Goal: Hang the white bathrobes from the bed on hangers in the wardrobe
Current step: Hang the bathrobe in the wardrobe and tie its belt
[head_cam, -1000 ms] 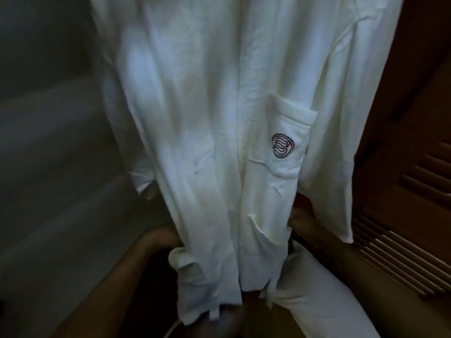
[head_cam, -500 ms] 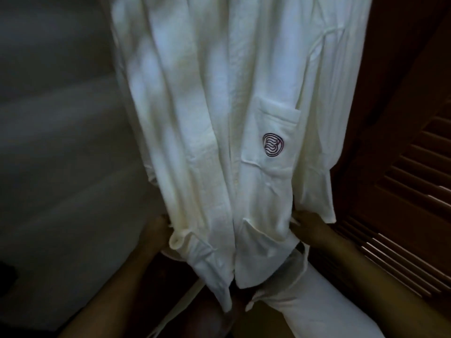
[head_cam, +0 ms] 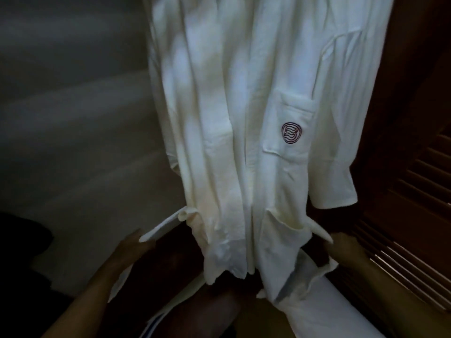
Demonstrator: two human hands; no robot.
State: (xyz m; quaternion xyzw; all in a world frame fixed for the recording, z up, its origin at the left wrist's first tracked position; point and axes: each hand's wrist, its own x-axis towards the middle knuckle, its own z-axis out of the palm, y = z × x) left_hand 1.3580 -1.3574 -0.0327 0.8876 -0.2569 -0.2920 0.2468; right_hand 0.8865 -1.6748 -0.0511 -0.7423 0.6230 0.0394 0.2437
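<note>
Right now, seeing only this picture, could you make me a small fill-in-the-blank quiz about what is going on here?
1. The round dark emblem is stitched on the white bathrobe's chest ____.
2. The belt end pulled out toward the pale wall is held by the person's ____ hand.
3. The dark slatted wooden door stands on the bathrobe's ____ side.

Missing words: pocket; left; right.
</note>
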